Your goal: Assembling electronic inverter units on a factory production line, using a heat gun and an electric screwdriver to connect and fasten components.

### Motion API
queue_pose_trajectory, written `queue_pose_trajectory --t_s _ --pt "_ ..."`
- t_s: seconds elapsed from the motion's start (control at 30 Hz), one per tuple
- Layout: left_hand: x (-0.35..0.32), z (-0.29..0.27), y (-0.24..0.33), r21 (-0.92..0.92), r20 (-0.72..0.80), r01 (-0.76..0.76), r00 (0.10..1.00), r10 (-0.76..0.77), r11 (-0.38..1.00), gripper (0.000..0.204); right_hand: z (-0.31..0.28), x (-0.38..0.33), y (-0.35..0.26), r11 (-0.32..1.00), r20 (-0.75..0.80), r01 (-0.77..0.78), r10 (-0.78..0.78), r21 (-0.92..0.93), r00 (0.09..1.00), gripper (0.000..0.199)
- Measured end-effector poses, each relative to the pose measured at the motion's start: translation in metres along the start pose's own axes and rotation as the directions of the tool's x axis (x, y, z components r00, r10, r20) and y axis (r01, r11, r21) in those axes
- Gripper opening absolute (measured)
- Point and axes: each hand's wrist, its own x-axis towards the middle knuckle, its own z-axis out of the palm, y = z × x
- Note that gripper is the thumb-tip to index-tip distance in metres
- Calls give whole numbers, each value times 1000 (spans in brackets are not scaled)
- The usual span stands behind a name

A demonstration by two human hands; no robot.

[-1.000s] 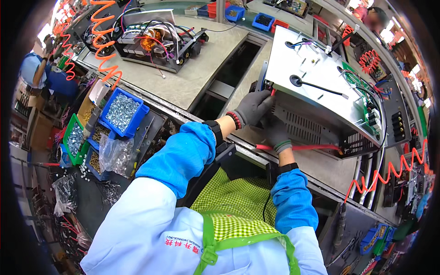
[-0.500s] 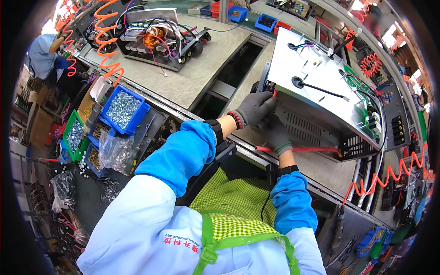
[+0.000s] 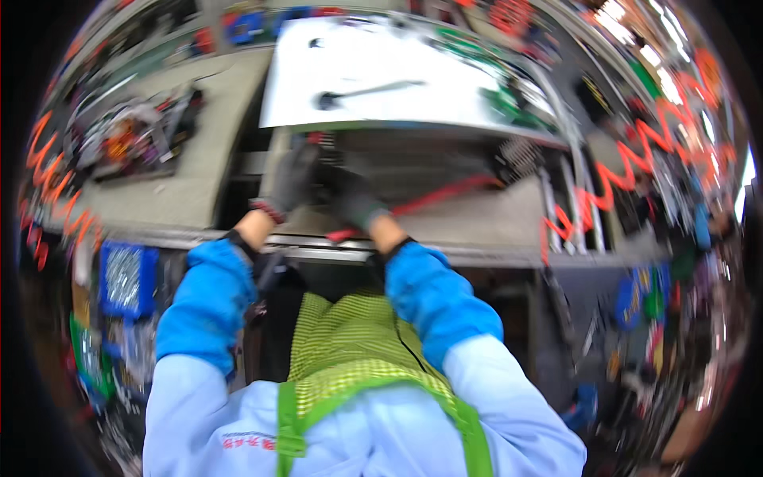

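Just past L hand [image 3: 292, 179] & R hand [image 3: 350, 196], metal chassis [image 3: 429, 108], blurry

Print marks the chest of a worker's pale blue coat [image 3: 191, 421], on the wearer's left side, close beside the green apron strap [image 3: 288, 405]. A short row of red characters [image 3: 249, 444] runs across the cloth and ends near the strap's buckle [image 3: 292, 444], with a finer line of dark lettering [image 3: 248, 434] just above it in the head view. Blur softens both lines, and the small dark letters cannot be made out. No other lettering can be read across the scene.
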Motion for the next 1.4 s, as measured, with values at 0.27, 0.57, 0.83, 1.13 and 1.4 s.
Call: queue_pose_trajectory --t_s 0.27,0.57,0.83,1.13,1.4 --pt "7 17 -7 -814 375 537 777 -506 222 45 -55 -24 -38 980 100 -196 198 -35 975 33" --pt "12 29 -24 -849 394 503 807 -441 162 42 -306 -432 -42 434 -932 -897 282 -86 226 37" --pt "-1 25 -27 -765 369 550 802 -470 337 49 -316 -594 7 -501 -542 -860 752 -97 -376 36" --pt "19 18 -4 -838 398 520 790 -466 166 38 -336 -623 -20 -312 -911 -950 387 18 -144 23" --pt "-3 44 -58 -871 489 432 802 -342 -232 47 -333 -392 -116 899 -824 -434 292 62 486 24"
